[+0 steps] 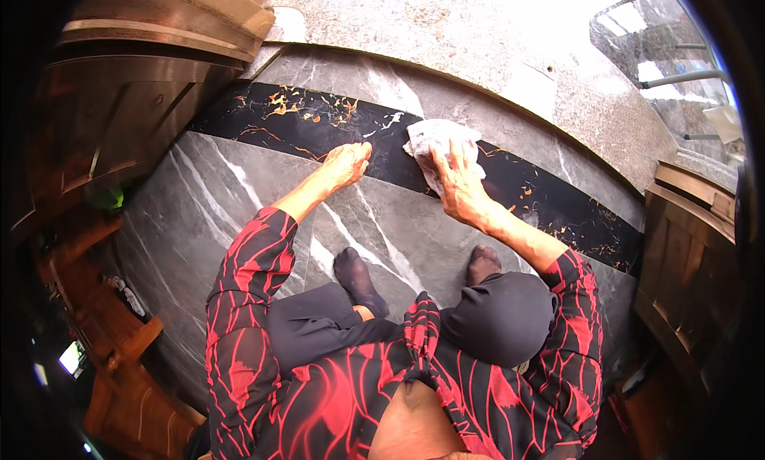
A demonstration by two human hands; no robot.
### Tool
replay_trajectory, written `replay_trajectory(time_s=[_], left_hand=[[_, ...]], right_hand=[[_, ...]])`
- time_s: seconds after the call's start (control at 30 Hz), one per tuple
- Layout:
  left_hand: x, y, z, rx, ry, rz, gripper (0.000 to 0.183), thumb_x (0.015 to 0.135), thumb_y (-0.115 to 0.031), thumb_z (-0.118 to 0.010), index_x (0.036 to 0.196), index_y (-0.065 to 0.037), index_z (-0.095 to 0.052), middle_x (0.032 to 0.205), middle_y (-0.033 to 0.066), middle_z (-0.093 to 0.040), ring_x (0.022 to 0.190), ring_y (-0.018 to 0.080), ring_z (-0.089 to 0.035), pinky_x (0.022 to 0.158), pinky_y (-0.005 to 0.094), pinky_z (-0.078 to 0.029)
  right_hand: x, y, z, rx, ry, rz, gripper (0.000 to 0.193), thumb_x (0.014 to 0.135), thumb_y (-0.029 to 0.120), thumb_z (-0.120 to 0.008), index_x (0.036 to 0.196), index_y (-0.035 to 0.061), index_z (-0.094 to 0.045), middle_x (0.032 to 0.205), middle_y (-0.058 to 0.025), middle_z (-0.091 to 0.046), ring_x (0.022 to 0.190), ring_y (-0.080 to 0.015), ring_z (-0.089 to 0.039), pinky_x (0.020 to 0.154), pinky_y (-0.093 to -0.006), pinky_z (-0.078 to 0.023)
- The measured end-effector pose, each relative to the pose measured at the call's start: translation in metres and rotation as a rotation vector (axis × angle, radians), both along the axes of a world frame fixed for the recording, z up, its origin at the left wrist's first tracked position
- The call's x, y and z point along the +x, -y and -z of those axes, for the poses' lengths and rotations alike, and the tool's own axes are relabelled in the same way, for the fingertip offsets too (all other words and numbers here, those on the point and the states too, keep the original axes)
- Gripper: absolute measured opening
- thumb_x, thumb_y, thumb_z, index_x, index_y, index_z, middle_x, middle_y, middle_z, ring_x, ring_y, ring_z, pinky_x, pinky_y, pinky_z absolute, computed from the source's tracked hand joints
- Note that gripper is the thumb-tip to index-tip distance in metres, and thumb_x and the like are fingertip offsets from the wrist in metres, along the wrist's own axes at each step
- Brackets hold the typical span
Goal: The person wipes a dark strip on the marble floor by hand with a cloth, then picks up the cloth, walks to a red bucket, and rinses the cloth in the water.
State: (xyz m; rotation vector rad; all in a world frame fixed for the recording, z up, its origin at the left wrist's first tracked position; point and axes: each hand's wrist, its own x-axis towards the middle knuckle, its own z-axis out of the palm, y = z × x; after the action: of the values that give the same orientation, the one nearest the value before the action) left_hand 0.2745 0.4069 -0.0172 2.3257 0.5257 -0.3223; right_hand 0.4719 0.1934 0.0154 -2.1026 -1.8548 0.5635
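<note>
On the black, gold-veined tile strip [311, 125] of the floor, a bunched white cloth [426, 133] lies under my right hand [460, 181]. The fingers of that hand spread over the cloth and press it down, with part of it bulging out past the fingertips and to the left. My left hand [347, 165] is closed in a loose fist at the near edge of the strip, to the left of the cloth and apart from it. Nothing shows between its curled fingers.
Grey white-veined tiles [239, 197] lie under my socked feet [358, 277]. Beyond a raised edge is a bright speckled stone surface [478, 53]. Brown wooden door panels stand at the left [119, 117] and right [689, 253]. A metal-framed rack [677, 81] stands at the far right.
</note>
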Motion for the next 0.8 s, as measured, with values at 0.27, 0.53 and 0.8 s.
replay_trajectory(time_s=[0.27, 0.53, 0.8], left_hand=[[-0.004, -0.006, 0.010, 0.021, 0.030, 0.018, 0.008, 0.081, -0.006, -0.055, 0.085, -0.003, -0.049, 0.076, 0.0169, -0.058, 0.075, 0.0370, -0.060, 0.065, 0.0427, -0.047], [-0.006, 0.001, 0.018, 0.041, 0.070, -0.003, 0.008, 0.080, -0.005, -0.055, 0.085, -0.003, -0.049, 0.076, 0.0165, -0.058, 0.075, 0.0366, -0.060, 0.064, 0.0440, -0.047], [-0.004, -0.005, 0.000, 0.112, -0.029, 0.115, 0.014, 0.080, -0.009, -0.061, 0.089, -0.004, -0.050, 0.078, 0.0160, -0.059, 0.078, 0.0351, -0.060, 0.069, 0.0434, -0.047]], right_hand=[[0.034, -0.019, -0.027, -0.095, 0.114, -0.242, 0.116, 0.047, 0.040, -0.086, 0.146, 0.0231, -0.027, 0.151, -0.0198, -0.016, 0.136, -0.0462, -0.018, 0.100, -0.0692, -0.022], [0.030, -0.012, 0.058, 0.291, 0.128, -0.170, 0.073, 0.065, 0.050, -0.071, 0.127, 0.0206, -0.049, 0.125, -0.0136, -0.043, 0.116, -0.0344, -0.040, 0.092, -0.0526, -0.032], [0.041, -0.071, 0.039, 0.210, -0.144, 0.031, 0.048, 0.076, 0.029, -0.068, 0.113, 0.0051, -0.047, 0.091, -0.0189, -0.054, 0.084, -0.0367, -0.055, 0.073, -0.0444, -0.047]])
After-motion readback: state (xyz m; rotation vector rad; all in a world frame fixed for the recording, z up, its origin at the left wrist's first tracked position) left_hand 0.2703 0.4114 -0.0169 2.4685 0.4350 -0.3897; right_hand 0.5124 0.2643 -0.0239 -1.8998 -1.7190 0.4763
